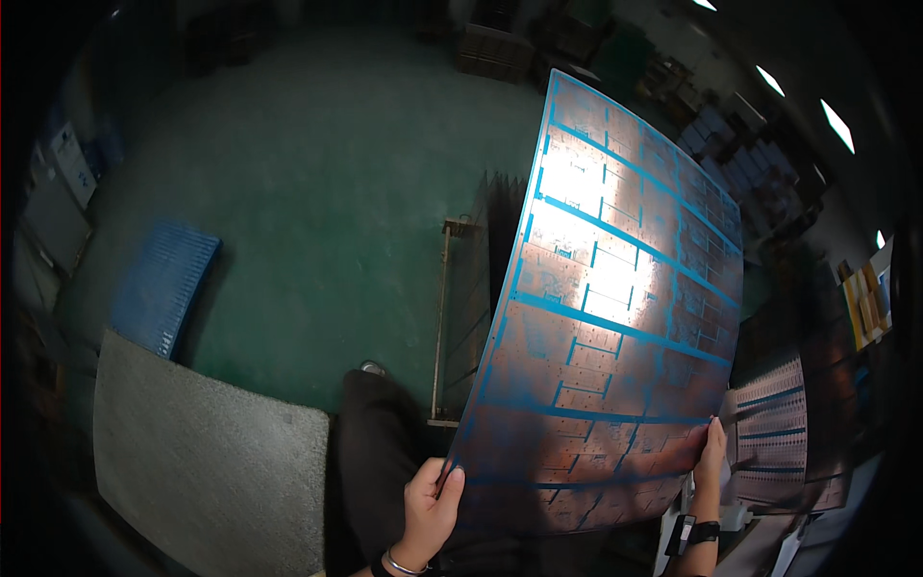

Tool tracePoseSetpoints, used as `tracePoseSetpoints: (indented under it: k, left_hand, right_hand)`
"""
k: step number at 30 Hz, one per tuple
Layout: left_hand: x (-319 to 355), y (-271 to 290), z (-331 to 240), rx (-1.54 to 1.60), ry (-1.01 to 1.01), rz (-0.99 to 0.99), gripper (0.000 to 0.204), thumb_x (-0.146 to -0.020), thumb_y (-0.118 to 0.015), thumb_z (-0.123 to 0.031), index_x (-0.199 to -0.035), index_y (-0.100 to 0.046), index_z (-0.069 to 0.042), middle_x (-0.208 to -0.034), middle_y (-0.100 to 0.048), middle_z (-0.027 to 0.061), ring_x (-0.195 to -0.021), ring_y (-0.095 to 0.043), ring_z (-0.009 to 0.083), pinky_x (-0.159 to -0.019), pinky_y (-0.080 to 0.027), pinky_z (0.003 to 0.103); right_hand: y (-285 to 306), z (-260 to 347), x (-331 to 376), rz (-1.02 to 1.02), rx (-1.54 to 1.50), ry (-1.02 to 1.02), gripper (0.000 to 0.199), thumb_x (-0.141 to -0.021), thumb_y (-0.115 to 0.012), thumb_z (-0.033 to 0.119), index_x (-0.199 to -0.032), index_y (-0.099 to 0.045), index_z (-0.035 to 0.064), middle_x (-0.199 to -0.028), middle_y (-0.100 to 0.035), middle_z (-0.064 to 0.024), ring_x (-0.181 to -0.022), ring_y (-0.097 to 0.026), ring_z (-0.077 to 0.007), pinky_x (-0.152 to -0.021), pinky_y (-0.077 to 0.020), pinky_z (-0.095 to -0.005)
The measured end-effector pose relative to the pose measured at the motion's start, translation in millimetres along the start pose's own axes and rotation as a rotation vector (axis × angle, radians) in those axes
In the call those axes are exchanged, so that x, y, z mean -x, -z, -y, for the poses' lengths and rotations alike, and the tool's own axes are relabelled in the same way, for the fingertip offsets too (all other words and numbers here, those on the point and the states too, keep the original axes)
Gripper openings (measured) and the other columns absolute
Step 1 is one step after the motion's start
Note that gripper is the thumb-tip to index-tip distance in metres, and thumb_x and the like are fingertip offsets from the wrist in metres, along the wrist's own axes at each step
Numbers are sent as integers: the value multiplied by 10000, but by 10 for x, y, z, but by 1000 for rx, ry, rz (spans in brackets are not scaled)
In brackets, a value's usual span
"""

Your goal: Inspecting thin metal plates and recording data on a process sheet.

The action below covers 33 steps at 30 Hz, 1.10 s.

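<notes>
A large, thin copper-coloured circuit board panel [596, 375] with blue lines and fine traces is held up, tilted, in front of me. Bright light glares off its upper part. My left hand [432, 505] grips its lower left edge, thumb on the face. On the right edge, lower down, my right hand [710, 462] pinches the panel, with the fingers behind it partly hidden. Just left of the panel stands a rack [444, 317] with several dark upright sheets, partly covered by the panel.
A grey flat-topped surface [212, 457] lies at the lower left, with a blue ribbed pallet [165, 284] beyond it. Another patterned copper panel [769, 438] stands at the right. Green floor [308, 212] stretches ahead. Stacked boxes [493, 53] sit at the far side.
</notes>
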State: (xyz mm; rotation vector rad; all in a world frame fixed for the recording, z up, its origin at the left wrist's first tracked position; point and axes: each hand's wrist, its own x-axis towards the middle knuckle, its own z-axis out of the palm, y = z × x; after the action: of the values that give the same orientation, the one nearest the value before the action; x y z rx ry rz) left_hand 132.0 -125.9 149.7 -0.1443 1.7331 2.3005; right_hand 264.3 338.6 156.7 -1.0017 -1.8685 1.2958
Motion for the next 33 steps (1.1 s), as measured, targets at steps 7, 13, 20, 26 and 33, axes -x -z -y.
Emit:
tracePoseSetpoints:
  k: [7, 13, 20, 26, 33]
  left_hand:
    - [78, -5, -207, -126, -60, 6, 91, -903, -481, -48, -879, -535, 22, -753, -486, 28, -714, -445, 100, -642, -388, 224]
    - [135, 27, -126, -150, -98, -35, 117, -913, -477, -74, -854, -534, 10, -707, -452, -5, -667, -414, 75, -592, -365, 217]
    - [183, 33, -81, -124, -76, -47, 157, -920, -476, -95, -776, -513, -46, -650, -392, -48, -586, -347, 43, -509, -294, 202]
    - [179, 33, -67, -39, -40, -52, 171, -925, -472, -101, -762, -504, -60, -641, -387, -51, -576, -345, 40, -501, -284, 198]
    - [173, 86, 105, -29, -30, -54, 156, -930, -473, -118, -791, -516, -61, -672, -431, -49, -562, -360, 42, -500, -292, 187]
  right_hand:
    - [-52, -79, 40, -16, -74, -42, 362, -950, -446, 305, -1116, -551, 1, -1071, -548, -32, -981, -501, -120, -863, -394, -243]
    - [-46, -129, 89, 89, -115, 6, 337, -948, -448, 304, -1072, -558, 11, -1039, -547, -20, -954, -501, -113, -847, -397, -239]
    - [-127, 8, 205, 67, -142, -31, 327, -954, -435, 302, -1041, -557, 12, -963, -541, -11, -897, -497, -99, -812, -399, -242]
    - [-107, -69, 185, 54, -148, -1, 283, -956, -427, 290, -944, -561, 41, -902, -525, 17, -833, -487, -86, -764, -398, -233]
    - [-28, -100, 250, 27, -184, -6, 254, -955, -432, 275, -859, -543, 67, -809, -477, 44, -768, -450, -57, -710, -382, -219]
